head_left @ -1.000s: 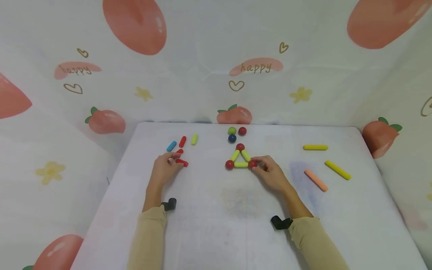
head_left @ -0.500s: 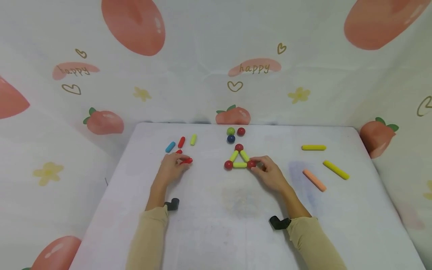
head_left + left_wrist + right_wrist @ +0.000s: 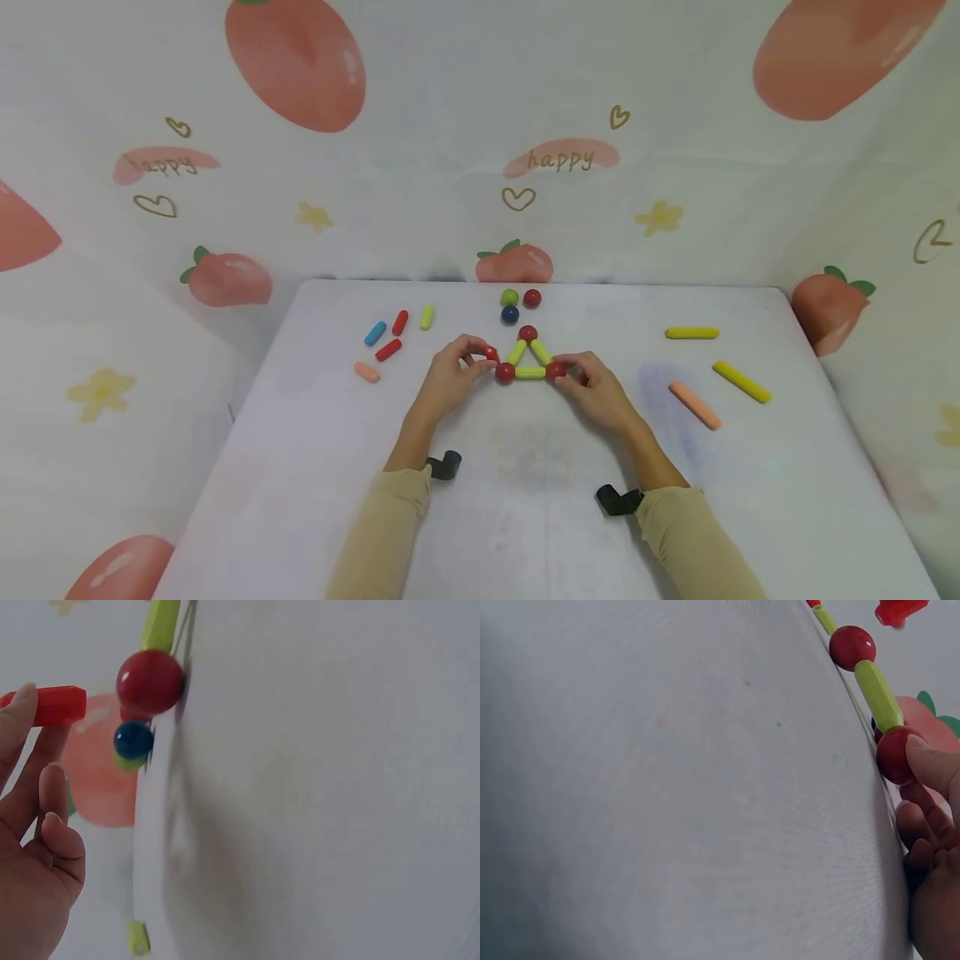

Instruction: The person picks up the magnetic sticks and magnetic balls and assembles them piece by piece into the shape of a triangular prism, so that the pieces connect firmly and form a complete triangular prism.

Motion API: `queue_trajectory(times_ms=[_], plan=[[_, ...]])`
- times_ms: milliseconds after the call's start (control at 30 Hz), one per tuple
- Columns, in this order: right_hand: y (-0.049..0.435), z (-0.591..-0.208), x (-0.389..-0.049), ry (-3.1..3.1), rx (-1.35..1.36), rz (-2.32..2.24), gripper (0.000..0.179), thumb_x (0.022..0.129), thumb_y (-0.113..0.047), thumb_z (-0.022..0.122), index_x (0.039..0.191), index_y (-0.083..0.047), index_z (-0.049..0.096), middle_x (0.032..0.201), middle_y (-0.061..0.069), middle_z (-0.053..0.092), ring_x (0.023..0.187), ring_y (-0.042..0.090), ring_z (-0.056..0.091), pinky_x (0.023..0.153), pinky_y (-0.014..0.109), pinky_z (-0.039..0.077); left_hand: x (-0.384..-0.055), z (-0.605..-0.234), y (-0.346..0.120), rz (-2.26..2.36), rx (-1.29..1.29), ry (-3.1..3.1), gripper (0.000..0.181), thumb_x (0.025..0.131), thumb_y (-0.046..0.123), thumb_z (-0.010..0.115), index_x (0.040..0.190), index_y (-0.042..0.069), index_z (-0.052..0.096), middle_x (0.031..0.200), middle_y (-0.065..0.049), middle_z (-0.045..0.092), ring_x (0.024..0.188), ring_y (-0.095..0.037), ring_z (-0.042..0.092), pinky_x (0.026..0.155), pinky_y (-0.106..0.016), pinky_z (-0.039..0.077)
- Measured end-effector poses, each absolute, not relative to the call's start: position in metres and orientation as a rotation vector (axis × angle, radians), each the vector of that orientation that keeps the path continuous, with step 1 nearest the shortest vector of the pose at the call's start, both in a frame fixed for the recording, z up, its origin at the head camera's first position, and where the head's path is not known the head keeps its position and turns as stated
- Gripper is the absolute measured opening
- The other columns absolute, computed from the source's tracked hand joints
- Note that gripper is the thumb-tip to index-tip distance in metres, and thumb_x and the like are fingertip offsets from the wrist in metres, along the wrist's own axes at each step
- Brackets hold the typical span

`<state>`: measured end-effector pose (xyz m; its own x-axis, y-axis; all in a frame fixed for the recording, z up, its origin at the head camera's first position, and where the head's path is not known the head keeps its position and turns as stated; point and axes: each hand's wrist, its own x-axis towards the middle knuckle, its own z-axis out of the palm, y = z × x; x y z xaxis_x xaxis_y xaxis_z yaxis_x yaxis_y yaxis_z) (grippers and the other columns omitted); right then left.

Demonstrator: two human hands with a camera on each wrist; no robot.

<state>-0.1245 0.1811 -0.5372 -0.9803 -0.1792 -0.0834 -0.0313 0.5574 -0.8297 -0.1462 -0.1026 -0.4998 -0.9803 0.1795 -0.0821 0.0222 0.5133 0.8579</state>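
A triangle of three red balls and three yellow-green rods [image 3: 530,372] lies on the table. With thumb and fingers, my right hand [image 3: 600,387] pinches the red ball [image 3: 898,754] at its right corner. My left hand [image 3: 450,379] pinches a short red rod [image 3: 61,705] by one end. That rod is raised off the table, close to the left corner red ball [image 3: 505,372], and its free end points toward the triangle. The third red ball [image 3: 528,333] forms the far corner.
Just behind the triangle sit a green ball [image 3: 509,297], a blue ball [image 3: 510,315] and a red ball [image 3: 532,297]. Several short rods lie at left, among them a blue rod [image 3: 375,333] and a peach rod [image 3: 367,372]. Longer rods, including a yellow rod [image 3: 692,333], lie at right.
My left hand has picked up a red rod from the left group and carried it right to the triangle, uncovering the peach rod. My right hand stays on its ball.
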Motion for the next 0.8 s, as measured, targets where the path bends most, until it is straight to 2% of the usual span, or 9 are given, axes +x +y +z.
queue_trajectory(times_ms=[367, 500, 667, 800], plan=[[0.181, -0.539, -0.126, 2.641, -0.163, -1.385, 0.038, 0.099, -0.028, 0.068, 0.136, -0.026, 0.062, 0.119, 0.002, 0.059, 0.092, 0.02, 0.052, 0.079, 0.031, 0.044, -0.148, -0.502, -0.085, 1.386, 0.14, 2.572, 0.025, 0.093, 0.03, 0.076, 0.115, 0.029, 0.065, 0.104, 0.008, 0.066, 0.095, -0.019, 0.056, 0.078, -0.03, 0.05], [0.182, -0.54, -0.128, 2.638, -0.184, -1.393, 0.038, 0.099, -0.028, 0.067, 0.137, -0.025, 0.062, 0.118, 0.003, 0.059, 0.091, 0.02, 0.051, 0.078, 0.031, 0.044, -0.153, -0.497, -0.092, 1.329, 0.167, 2.521, 0.028, 0.092, 0.032, 0.077, 0.117, 0.032, 0.064, 0.11, 0.01, 0.067, 0.1, -0.018, 0.058, 0.081, -0.029, 0.051], [0.185, -0.54, -0.129, 2.659, -0.197, -1.414, 0.037, 0.101, -0.024, 0.064, 0.138, -0.022, 0.061, 0.119, 0.006, 0.058, 0.092, 0.02, 0.05, 0.079, 0.031, 0.043, -0.18, -0.495, -0.104, 1.435, 0.17, 2.508, 0.028, 0.094, 0.026, 0.074, 0.121, 0.027, 0.065, 0.12, 0.006, 0.07, 0.102, -0.02, 0.06, 0.085, -0.031, 0.053], [0.187, -0.54, -0.128, 2.659, -0.17, -1.439, 0.037, 0.102, -0.022, 0.063, 0.139, -0.021, 0.061, 0.121, 0.007, 0.057, 0.092, 0.021, 0.049, 0.078, 0.031, 0.042, -0.209, -0.505, -0.095, 1.451, 0.085, 2.606, 0.031, 0.092, 0.034, 0.075, 0.121, 0.024, 0.065, 0.12, 0.005, 0.069, 0.098, -0.019, 0.059, 0.085, -0.03, 0.052]])
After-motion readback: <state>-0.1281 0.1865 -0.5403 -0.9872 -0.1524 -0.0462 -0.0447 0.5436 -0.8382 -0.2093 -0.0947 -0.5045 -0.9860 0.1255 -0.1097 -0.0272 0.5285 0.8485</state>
